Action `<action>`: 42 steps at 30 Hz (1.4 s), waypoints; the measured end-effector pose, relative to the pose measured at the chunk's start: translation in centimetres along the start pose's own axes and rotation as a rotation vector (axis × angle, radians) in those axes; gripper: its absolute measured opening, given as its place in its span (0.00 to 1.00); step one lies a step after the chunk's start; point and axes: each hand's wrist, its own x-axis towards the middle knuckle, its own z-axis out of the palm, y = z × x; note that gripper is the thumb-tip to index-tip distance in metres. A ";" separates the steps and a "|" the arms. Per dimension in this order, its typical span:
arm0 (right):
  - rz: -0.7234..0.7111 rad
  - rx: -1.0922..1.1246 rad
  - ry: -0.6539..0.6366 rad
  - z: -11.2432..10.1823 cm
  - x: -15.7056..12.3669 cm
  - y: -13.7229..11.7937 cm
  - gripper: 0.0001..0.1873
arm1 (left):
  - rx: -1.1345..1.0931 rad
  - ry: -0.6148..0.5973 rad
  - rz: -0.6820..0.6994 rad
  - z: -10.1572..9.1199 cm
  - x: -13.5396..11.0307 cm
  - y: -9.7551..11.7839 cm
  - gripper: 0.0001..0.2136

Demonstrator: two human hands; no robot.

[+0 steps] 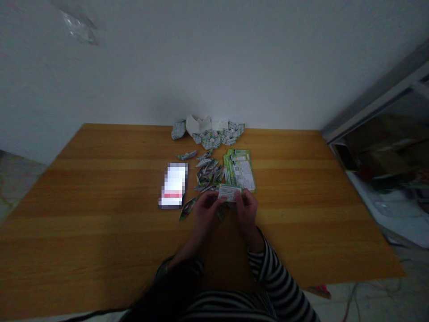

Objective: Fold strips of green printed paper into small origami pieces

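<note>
At the lower centre of the frame, a small printed paper slip [229, 192], green and white, is held just above a wooden table [100, 188] by two bare hands. The left hand [205, 213] is curled nearly closed, and the slip's left end is pinched in it. The right hand [246, 210] is curled in the same way, with the slip's right end gripped in its fingers [243, 195]. Neither hand is spread open.

Just above the right hand, a stack of green-edged printed sheets [239, 170] is laid flat on the table. To the left of the stack, a loose heap of small folded paper pieces [206, 174] is scattered. A single folded piece [187, 208] is lying just beyond the left hand, beside a rectangular object [173, 185] whose details are pixelated and cannot be made out.

At upper centre, along the far table edge, a larger pile of folded paper shapes [216, 135] is gathered, with a white folded paper [197, 125] among them. A black-and-white striped sleeve [271, 268] is seen at lower right, on the right arm. A white wall [214, 58] rises behind the table, and a metal frame [378, 100] is seen at upper right.
</note>
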 end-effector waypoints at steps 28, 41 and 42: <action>0.001 -0.073 0.014 0.7 -0.5 0.8 0.15 | -0.055 0.127 -0.199 0.1 0.2 0.3 0.23; 0.163 0.139 -0.308 0.6 0.3 -1.1 0.38 | 0.040 0.159 -0.003 -0.3 0.4 1.2 0.20; 0.174 0.135 -0.322 0.7 0.3 -1.0 0.38 | 0.058 0.174 0.011 -0.5 0.5 1.2 0.20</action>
